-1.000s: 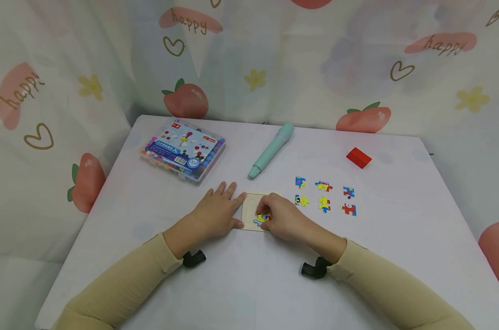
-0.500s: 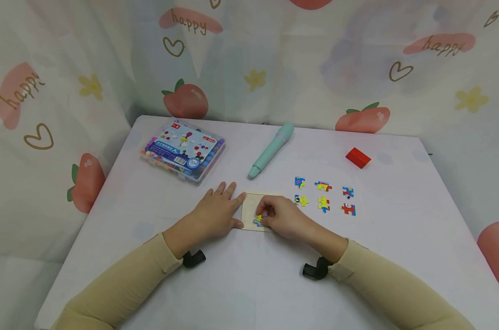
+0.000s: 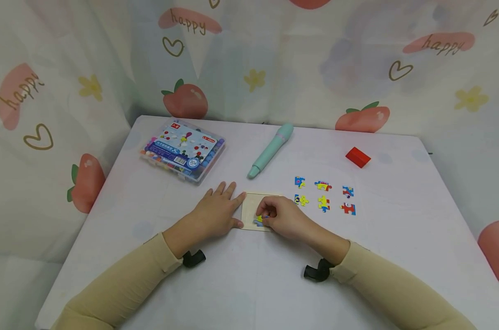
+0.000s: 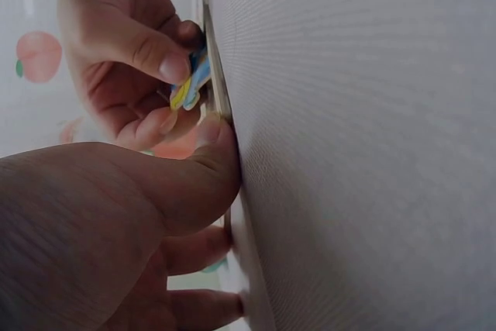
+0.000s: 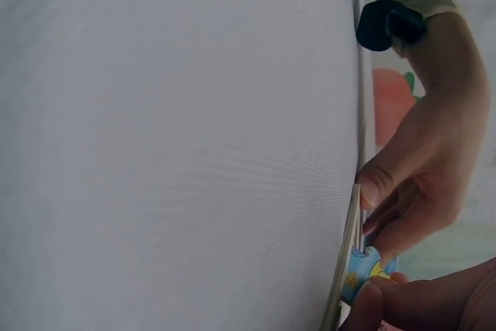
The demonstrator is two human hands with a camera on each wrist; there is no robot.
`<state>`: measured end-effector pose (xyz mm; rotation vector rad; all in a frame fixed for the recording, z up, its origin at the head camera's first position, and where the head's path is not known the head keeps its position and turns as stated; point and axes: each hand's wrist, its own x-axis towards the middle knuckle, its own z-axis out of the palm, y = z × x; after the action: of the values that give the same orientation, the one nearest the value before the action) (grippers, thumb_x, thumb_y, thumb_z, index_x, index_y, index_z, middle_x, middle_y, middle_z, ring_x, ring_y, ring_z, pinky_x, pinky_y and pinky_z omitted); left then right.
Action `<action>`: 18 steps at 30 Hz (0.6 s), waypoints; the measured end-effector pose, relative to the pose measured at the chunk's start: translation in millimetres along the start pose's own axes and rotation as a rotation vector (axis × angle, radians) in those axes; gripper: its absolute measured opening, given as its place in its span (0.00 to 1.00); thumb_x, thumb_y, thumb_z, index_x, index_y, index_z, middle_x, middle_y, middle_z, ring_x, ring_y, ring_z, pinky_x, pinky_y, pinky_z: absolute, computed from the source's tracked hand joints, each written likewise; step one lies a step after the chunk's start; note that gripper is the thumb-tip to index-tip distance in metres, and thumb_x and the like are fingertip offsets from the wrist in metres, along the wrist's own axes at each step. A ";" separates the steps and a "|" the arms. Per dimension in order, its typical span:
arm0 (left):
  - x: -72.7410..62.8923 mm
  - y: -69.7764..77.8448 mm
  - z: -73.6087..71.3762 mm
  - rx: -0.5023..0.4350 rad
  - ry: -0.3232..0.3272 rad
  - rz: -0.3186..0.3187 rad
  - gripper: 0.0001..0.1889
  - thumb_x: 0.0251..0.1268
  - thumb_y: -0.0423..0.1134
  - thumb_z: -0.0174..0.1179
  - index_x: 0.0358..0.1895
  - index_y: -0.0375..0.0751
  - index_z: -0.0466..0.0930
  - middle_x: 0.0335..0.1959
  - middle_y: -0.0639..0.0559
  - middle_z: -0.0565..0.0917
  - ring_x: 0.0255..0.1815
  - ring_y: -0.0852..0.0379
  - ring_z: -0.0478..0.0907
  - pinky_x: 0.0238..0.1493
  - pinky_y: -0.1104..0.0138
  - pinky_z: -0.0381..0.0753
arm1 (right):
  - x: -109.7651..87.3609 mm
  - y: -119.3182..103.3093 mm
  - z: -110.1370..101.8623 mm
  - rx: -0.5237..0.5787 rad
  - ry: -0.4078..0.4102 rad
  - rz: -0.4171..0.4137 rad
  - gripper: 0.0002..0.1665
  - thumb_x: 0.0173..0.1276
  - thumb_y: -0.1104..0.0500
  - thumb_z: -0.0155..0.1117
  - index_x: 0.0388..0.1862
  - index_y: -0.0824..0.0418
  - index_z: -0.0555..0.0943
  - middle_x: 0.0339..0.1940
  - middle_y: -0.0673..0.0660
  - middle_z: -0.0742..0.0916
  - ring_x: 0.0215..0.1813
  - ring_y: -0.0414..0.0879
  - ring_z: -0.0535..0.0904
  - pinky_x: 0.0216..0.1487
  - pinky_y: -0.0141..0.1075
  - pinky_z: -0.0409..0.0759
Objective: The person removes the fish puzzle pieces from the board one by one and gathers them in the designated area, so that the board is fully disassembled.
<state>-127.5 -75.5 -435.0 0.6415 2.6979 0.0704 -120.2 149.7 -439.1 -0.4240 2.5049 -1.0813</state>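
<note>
A small pale wooden puzzle tray point(image 3: 250, 202) lies flat in front of me on the white table. My left hand point(image 3: 215, 214) is spread at the tray's left side, its thumb and index fingertip right at the edge. Over the tray's right part, my right hand point(image 3: 289, 218) pinches a blue-and-yellow jigsaw piece point(image 3: 258, 221) between thumb and fingers. In the left wrist view this jigsaw piece point(image 4: 186, 92) is tilted up against the tray. The right wrist view shows the piece point(image 5: 353, 278) close by the tray's raised edge point(image 5: 348, 226). My right fingers hide part of it.
To the right of the tray lie several loose jigsaw pieces point(image 3: 324, 203) in two rows. Farther back are a clear box point(image 3: 183, 149) of coloured parts, a mint-green pen-shaped object point(image 3: 271, 151) and a red block point(image 3: 358, 157). A printed curtain point(image 3: 233, 59) stands behind the table.
The jigsaw piece under my right fingers has turned slightly, and less of its face shows. My right hand has shifted a little; the left hand stays in place.
</note>
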 end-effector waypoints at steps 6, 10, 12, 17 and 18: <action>-1.0 0.6 -0.8 0.002 0.001 -0.001 0.46 0.72 0.65 0.65 0.87 0.55 0.58 0.90 0.40 0.53 0.90 0.33 0.50 0.84 0.35 0.60 | -2.5 -1.6 -1.7 0.003 0.001 -0.012 0.16 0.64 0.74 0.69 0.38 0.53 0.87 0.32 0.51 0.82 0.38 0.45 0.76 0.38 0.31 0.74; -1.5 1.0 -1.0 -0.002 0.004 0.000 0.46 0.72 0.65 0.65 0.87 0.56 0.59 0.90 0.40 0.54 0.91 0.33 0.49 0.85 0.35 0.60 | -3.0 -0.6 -2.7 0.056 -0.014 0.010 0.15 0.67 0.73 0.68 0.39 0.53 0.88 0.32 0.52 0.82 0.34 0.46 0.78 0.34 0.31 0.77; -1.5 1.1 -1.0 -0.004 0.005 0.001 0.46 0.72 0.65 0.65 0.87 0.56 0.59 0.90 0.40 0.54 0.91 0.33 0.49 0.85 0.35 0.60 | -3.0 0.6 -3.4 0.089 -0.023 0.017 0.14 0.69 0.73 0.68 0.39 0.54 0.88 0.32 0.53 0.83 0.32 0.47 0.78 0.31 0.32 0.79; -1.3 0.6 -0.9 -0.006 0.002 0.001 0.46 0.72 0.65 0.65 0.87 0.56 0.59 0.90 0.40 0.53 0.91 0.33 0.49 0.84 0.35 0.60 | -3.6 0.3 -7.4 0.146 -0.035 0.036 0.13 0.71 0.72 0.68 0.42 0.55 0.89 0.34 0.55 0.83 0.31 0.48 0.79 0.29 0.34 0.84; -1.3 0.4 -0.9 -0.006 0.000 0.001 0.46 0.72 0.65 0.65 0.87 0.55 0.59 0.90 0.40 0.53 0.91 0.33 0.49 0.85 0.35 0.59 | -3.7 -0.5 -8.6 0.155 -0.037 0.039 0.12 0.71 0.72 0.68 0.42 0.55 0.89 0.34 0.55 0.83 0.31 0.48 0.79 0.29 0.35 0.85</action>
<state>-126.6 -75.7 -433.7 0.6414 2.6965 0.0792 -120.8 156.3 -432.4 -0.3464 2.3665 -1.2301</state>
